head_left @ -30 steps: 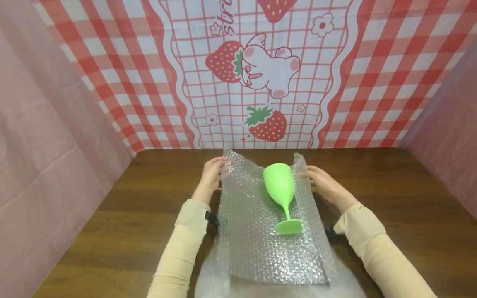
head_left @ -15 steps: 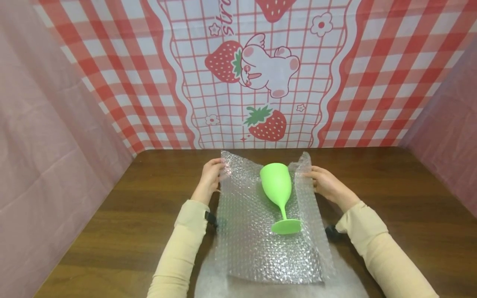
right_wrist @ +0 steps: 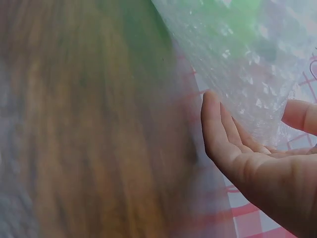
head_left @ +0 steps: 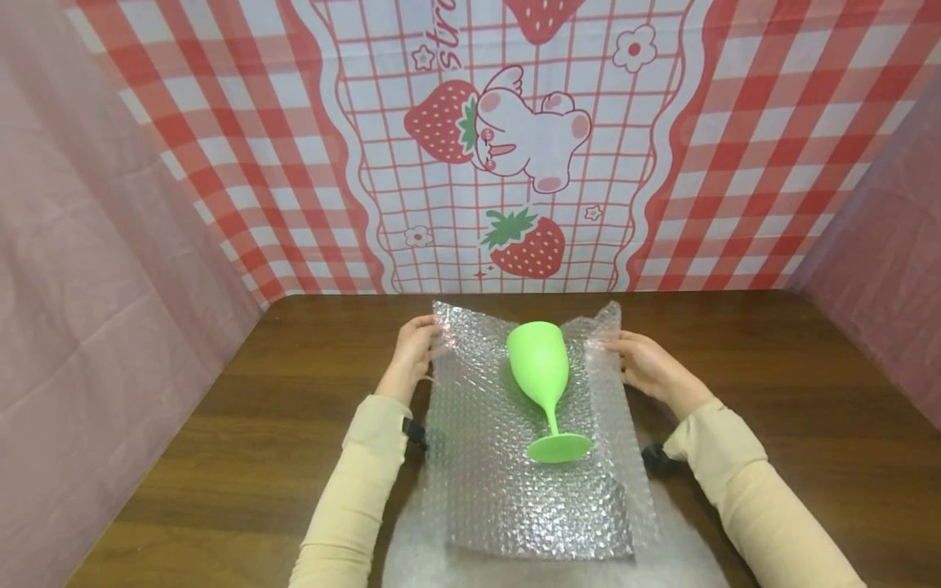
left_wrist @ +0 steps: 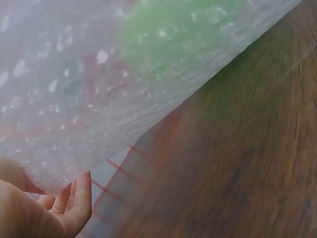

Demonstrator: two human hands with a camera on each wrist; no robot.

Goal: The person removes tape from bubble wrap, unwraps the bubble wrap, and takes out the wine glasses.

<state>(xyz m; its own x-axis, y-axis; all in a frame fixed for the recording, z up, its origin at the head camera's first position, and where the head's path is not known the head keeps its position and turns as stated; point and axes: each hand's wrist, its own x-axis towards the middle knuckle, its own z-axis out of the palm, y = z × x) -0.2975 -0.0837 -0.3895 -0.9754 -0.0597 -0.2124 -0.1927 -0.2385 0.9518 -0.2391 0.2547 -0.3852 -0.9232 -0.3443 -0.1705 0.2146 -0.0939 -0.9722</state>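
Observation:
A light green wine goblet (head_left: 539,359) lies on a sheet of clear bubble wrap (head_left: 485,457), its bowl toward the far side and its round foot nearer. The left hand (head_left: 415,347) pinches the wrap's far left corner, which runs between thumb and fingers in the left wrist view. At the far right corner, the right hand (head_left: 647,366) holds the wrap (right_wrist: 257,94), with the fingers (right_wrist: 216,124) along one side and the thumb (right_wrist: 299,116) on the other. Both far corners are raised. Through the plastic the goblet shows as a green blur in both wrist views.
A brown wooden table (head_left: 279,441) lies under everything. Below the near part of the wrap is a pale greyish surface (head_left: 419,563). A red-and-white strawberry-print cloth (head_left: 353,147) hangs behind the table, and pink curtains (head_left: 110,269) hang at the sides.
The wrap's right corner has spread outward to the right, and its left corner has shifted slightly left and nearer. The goblet has slid a little to the left. Both hands have moved only slightly.

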